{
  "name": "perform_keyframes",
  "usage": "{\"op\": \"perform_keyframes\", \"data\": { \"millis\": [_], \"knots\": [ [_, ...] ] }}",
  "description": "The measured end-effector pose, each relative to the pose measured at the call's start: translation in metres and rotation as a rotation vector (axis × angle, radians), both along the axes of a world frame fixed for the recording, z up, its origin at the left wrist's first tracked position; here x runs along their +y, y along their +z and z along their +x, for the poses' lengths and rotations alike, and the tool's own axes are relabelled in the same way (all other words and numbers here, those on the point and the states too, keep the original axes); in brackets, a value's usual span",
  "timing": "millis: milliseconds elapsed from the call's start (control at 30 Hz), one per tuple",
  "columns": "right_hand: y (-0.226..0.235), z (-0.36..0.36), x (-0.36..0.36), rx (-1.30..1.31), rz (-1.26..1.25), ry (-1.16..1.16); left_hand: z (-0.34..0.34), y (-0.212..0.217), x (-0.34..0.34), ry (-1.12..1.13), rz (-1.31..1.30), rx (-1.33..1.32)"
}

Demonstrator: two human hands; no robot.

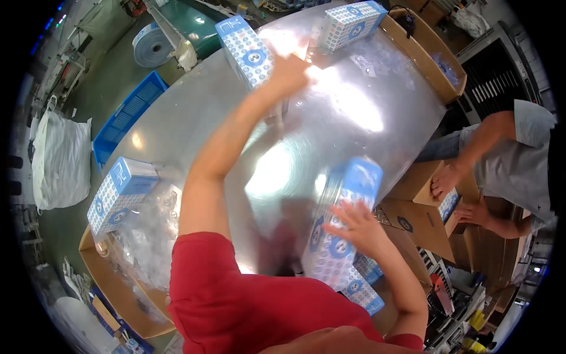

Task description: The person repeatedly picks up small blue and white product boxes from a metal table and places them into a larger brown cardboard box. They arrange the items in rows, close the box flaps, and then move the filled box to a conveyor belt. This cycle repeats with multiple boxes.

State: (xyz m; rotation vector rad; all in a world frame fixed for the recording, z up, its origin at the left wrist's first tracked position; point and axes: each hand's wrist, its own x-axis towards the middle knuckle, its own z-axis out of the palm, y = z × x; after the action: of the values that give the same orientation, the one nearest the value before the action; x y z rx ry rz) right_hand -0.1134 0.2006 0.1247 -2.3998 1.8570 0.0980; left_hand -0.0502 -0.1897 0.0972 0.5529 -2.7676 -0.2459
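Observation:
My left arm stretches across the shiny metal table (218,118). My left hand (289,75) is beside a tall blue-and-white printed box (247,52) at the far side; its fingers are smeared by motion, and I cannot tell whether they grip the box. Close to my body on the right, my right hand (361,227) lies with fingers spread against a long blue-and-white printed box (330,253), slightly blurred. More printed boxes (361,290) sit below it, partly hidden by my right arm.
Another printed box (121,194) stands at left beside clear plastic pieces (147,236) and a cardboard tray (106,271). A further box (354,25) and tray (421,53) are at far right. A co-worker's hands (446,182) touch an open carton (415,221). A blue crate (127,112) stands left.

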Motion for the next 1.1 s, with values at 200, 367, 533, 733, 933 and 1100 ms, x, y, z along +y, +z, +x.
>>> {"op": "perform_keyframes", "data": {
  "millis": [200, 367, 533, 733, 933, 1100],
  "knots": [
    [-0.007, 0.024, -0.015, -0.204, -0.050, 0.045, 0.063, 0.004, -0.021, 0.384, 0.100, -0.107],
    [-0.008, 0.030, -0.015, -0.112, -0.060, 0.078, 0.151, 0.001, 0.091, -0.448, 0.300, -0.059],
    [0.000, 0.041, -0.018, -0.115, -0.030, 0.135, 0.177, 0.052, 0.160, -0.148, 0.141, 0.146],
    [0.030, 0.070, 0.069, -0.352, -0.265, -0.045, 0.128, 0.058, 0.229, 0.058, -0.043, -0.270],
    [0.064, 0.014, 0.332, -1.256, -0.656, -0.807, 0.134, -0.003, 0.216, -0.280, -0.174, -0.063],
    [-0.036, 0.047, 0.527, -2.067, -1.515, -1.038, 0.080, 0.051, 0.314, -0.571, 0.218, 0.385]
  ]
}}
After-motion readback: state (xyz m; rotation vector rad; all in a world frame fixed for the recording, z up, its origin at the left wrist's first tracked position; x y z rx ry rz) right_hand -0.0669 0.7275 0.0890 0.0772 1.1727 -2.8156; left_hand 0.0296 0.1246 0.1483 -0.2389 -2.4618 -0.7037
